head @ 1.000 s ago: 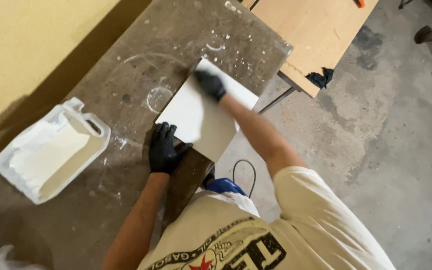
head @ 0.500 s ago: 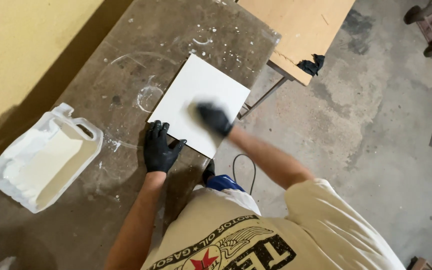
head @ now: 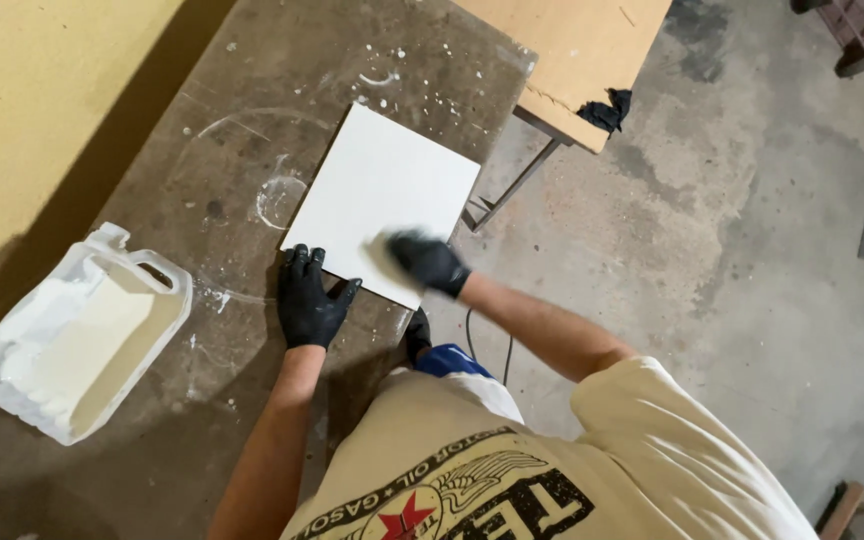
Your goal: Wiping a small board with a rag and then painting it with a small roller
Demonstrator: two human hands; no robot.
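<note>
Workshop: paint-spattered workbench (head: 202, 80), concrete floor (head: 732, 250)

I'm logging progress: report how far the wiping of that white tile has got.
Done: the white tile lies flat on the stained workbench. In hand: the left hand steadies its near corner; the right hand rubs its near edge. Left: cannot tell; no dirt shows anywhere on it.
</note>
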